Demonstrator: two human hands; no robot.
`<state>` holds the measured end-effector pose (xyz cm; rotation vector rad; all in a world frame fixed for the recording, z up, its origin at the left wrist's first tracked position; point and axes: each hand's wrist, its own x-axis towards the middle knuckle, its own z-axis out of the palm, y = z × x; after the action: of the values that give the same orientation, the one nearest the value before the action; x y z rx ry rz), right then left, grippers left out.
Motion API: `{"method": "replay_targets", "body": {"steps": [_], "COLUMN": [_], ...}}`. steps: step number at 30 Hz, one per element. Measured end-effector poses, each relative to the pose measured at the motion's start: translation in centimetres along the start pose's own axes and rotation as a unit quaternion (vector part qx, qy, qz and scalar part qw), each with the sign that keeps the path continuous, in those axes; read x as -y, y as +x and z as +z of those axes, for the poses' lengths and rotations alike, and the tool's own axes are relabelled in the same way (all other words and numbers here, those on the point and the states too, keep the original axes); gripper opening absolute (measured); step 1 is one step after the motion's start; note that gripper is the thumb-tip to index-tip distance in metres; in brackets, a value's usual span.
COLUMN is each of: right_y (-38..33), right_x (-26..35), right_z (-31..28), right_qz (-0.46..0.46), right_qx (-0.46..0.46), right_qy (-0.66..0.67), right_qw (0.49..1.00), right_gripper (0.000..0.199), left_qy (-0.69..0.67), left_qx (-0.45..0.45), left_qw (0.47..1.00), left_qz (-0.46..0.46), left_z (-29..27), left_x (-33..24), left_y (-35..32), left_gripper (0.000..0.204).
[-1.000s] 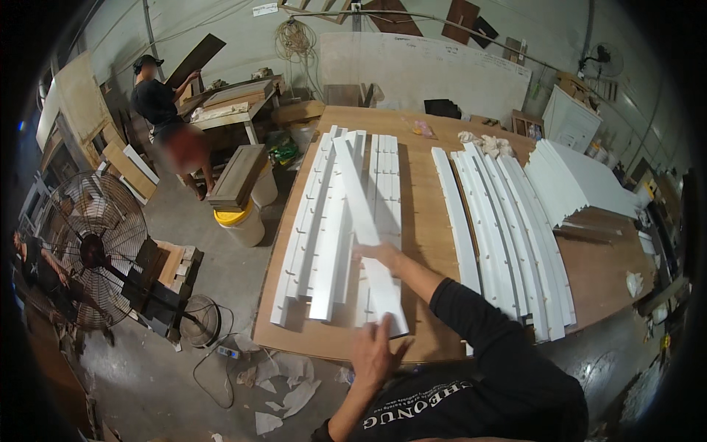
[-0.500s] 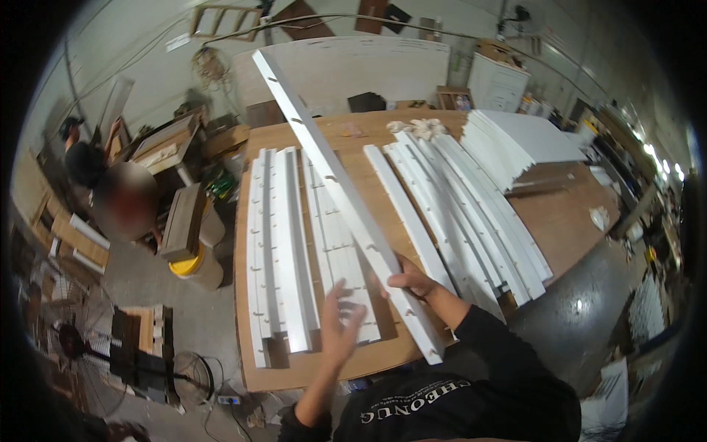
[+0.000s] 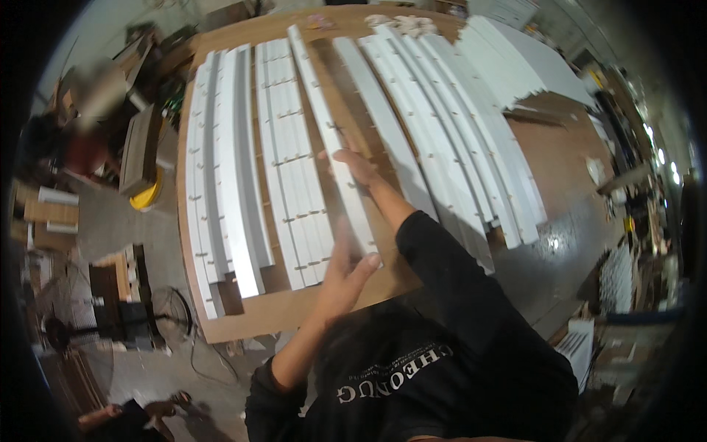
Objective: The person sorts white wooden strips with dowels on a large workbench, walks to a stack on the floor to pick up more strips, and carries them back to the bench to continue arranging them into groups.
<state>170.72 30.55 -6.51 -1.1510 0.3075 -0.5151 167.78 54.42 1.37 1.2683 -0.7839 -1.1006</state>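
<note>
My right hand [image 3: 356, 168] is closed around the middle of a long white wooden strip [image 3: 317, 85] with small wooden dowels along it. That strip slants over the brown tabletop [image 3: 294, 315], its far end just right of a group of white strips [image 3: 283, 147]. At the strip's near end is my left hand [image 3: 345, 280], its thumb against the end and its blurred fingers stretched along the left side. More white doweled strips [image 3: 213, 158] lie at the left of the table, and others [image 3: 442, 132] curve away on the right.
A stack of white panels [image 3: 515, 62] stands at the far right of the table, near pale gloves or cloths [image 3: 403, 26]. Left of the table are a brown wooden piece [image 3: 140, 147] over a yellow-rimmed bucket [image 3: 149, 193], a person [image 3: 85, 151] and a fan [image 3: 55, 331]. Another person [image 3: 121, 423] shows at lower left.
The white strip has been lowered from its steep raised slant to just over the tabletop. My left hand has come to its near end; my right hand still grips it. The view has tilted down.
</note>
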Motion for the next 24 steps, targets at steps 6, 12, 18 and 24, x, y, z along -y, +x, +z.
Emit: {"method": "replay_targets", "body": {"steps": [6, 12, 18, 24], "right_y": [-1.7, -1.7, -1.7, -1.3], "right_x": [-0.1, -2.8, -4.2, -6.4], "right_z": [-1.2, -0.4, -0.3, 1.7], "right_qz": [0.008, 0.012, 0.036, -0.011], "right_qx": [-0.023, -0.092, -0.083, -0.09], "right_qy": [-0.066, -0.447, -0.408, -0.428], "right_qw": [0.998, 0.89, 0.909, 0.899], "right_gripper": [0.067, 0.059, 0.055, 0.05], "left_qy": [0.278, 0.574, 0.523, 0.527], "left_qx": [-0.051, -0.097, -0.237, -0.334], "left_qw": [0.958, 0.811, 0.814, 0.778], "left_qz": [-0.058, 0.061, 0.089, -0.075], "left_z": [2.2, 1.0, -5.9, -17.6], "left_x": [-0.2, 2.3, -0.5, 2.2], "left_y": [0.6, 0.7, -1.9, -2.6], "left_gripper": [0.09, 0.064, 0.06, 0.061]}}
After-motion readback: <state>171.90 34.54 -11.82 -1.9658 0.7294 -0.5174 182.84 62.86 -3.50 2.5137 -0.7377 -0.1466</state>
